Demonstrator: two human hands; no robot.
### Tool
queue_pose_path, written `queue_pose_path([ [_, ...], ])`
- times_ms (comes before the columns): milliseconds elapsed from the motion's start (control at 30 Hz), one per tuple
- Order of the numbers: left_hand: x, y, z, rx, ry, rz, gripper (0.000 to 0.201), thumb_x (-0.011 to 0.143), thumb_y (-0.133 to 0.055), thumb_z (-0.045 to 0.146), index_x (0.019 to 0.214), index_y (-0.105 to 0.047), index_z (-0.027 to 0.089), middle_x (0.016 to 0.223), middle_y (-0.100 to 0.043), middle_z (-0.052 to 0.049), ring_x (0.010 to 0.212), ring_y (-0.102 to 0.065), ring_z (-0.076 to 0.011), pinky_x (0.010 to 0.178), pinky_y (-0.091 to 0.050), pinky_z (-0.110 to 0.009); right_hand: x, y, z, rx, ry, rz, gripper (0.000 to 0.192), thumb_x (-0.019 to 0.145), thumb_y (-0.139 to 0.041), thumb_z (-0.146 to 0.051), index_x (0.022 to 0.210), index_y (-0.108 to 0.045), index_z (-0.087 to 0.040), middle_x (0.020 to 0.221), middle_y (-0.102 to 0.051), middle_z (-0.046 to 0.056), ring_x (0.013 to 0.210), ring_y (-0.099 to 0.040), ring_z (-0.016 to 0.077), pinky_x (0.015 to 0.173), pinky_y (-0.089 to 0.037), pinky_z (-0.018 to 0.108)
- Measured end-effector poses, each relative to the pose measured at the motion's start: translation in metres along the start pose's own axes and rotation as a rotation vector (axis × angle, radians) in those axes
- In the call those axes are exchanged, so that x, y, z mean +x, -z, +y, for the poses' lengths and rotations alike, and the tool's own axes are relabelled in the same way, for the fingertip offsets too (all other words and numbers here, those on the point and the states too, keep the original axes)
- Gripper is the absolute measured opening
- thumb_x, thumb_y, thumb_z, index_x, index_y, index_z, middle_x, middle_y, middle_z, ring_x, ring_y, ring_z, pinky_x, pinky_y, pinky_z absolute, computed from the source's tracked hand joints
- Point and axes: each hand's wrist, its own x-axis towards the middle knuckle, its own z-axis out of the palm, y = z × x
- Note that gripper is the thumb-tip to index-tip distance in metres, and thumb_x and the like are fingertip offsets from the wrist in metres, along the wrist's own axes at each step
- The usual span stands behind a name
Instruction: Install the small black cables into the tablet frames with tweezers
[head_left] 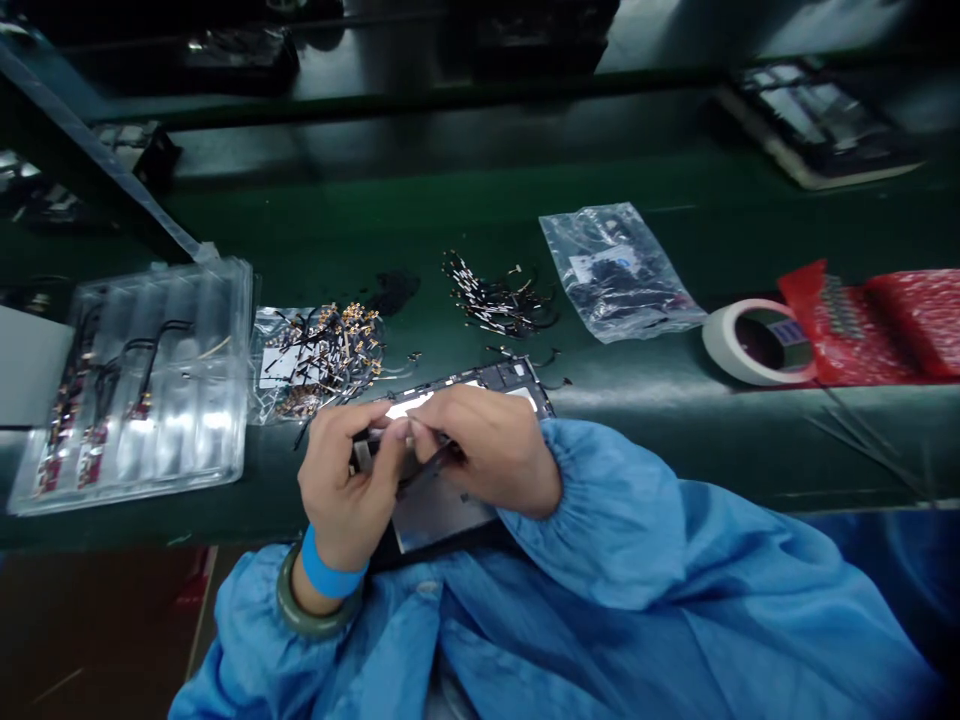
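An opened tablet-like device point(442, 515), with a dark frame and a silvery panel, lies at the bench's front edge, partly hidden under my hands. My left hand point(345, 480) is closed in a pinch above it, thumb and forefinger meeting near the device's middle. Against those fingertips, my right hand point(487, 450) is also closed in a pinch. A thin dark piece shows beneath the right fingers; what either hand grips is too small and covered to name. Just beyond the device lie small dark cables point(525, 355).
Left stands a clear plastic tray point(244, 400) with red-and-black parts. Near it is a heap of gold-tipped connectors point(330, 350). Farther back are short black-and-white cables point(495, 300) and a clear bag point(622, 270). A tape roll point(720, 345) and red bubble wrap point(907, 330) lie right.
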Motion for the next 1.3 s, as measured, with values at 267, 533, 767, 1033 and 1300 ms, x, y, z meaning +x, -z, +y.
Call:
queue_pose_path([
  [267, 0.001, 0.0, 0.001, -0.004, 0.039, -0.043, 0.01, 0.085, -0.06, 0.012, 0.091, -0.063, 0.019, 0.08, -0.062, 0.001, 0.075, -0.058, -0.0109, 0.07, -0.047, -0.024, -0.004, 0.004, -0.004, -0.111, 0.17, -0.099, 0.029, 0.092, -0.045, -0.015, 0.07, -0.063, -0.016, 0.063, -0.065, 0.001, 0.057, -0.056, 0.0118, 0.056, -0.04, 0.024],
  [533, 0.004, 0.009, -0.001, -0.186, 0.396, -0.124, 0.008, 0.082, -0.061, 0.024, 0.075, -0.062, 0.02, 0.068, -0.059, 0.003, 0.063, -0.055, -0.0112, 0.059, -0.044, -0.023, 0.003, 0.01, 0.002, 0.437, -0.363, -0.113, 0.015, 0.083, -0.059, -0.021, 0.069, -0.062, -0.017, 0.064, -0.065, 0.0, 0.056, -0.056, 0.0096, 0.052, -0.041, 0.022],
  [767, -0.001, 0.062, -0.041, -0.007, 0.491, 0.22, 0.008, 0.08, -0.065, 0.028, 0.079, -0.062, 0.021, 0.07, -0.058, 0.004, 0.064, -0.054, -0.0118, 0.062, -0.043, -0.026, 0.019, 0.054, 0.041, 1.008, -1.115, 0.124, 0.015, 0.071, -0.07, -0.031, 0.071, -0.063, -0.018, 0.072, -0.07, 0.001, 0.035, -0.023, 0.0001, 0.034, -0.016, 0.02],
  [1033, 0.018, 0.082, -0.068, 0.933, -0.074, -0.116, 0.014, 0.085, -0.054, 0.021, 0.074, -0.062, 0.019, 0.076, -0.056, -0.008, 0.075, -0.052, -0.0241, 0.066, -0.039, -0.037, 0.007, 0.051, 0.049, 0.899, -1.046, 0.143, 0.019, 0.064, -0.079, -0.028, 0.074, -0.063, -0.023, 0.061, -0.063, -0.003, 0.038, -0.034, 0.0029, 0.035, -0.021, 0.02],
  [1300, 0.034, 0.079, -0.045, 1.146, -0.237, -0.633, 0.027, 0.086, -0.041, 0.01, 0.078, -0.065, 0.017, 0.075, -0.059, -0.013, 0.078, -0.054, -0.0311, 0.069, -0.038, -0.044, -0.008, 0.049, 0.049, 0.34, -0.728, 0.193, 0.007, 0.078, -0.072, -0.031, 0.084, -0.071, -0.027, 0.075, -0.072, 0.002, 0.055, -0.059, 0.0135, 0.05, -0.045, 0.028],
])
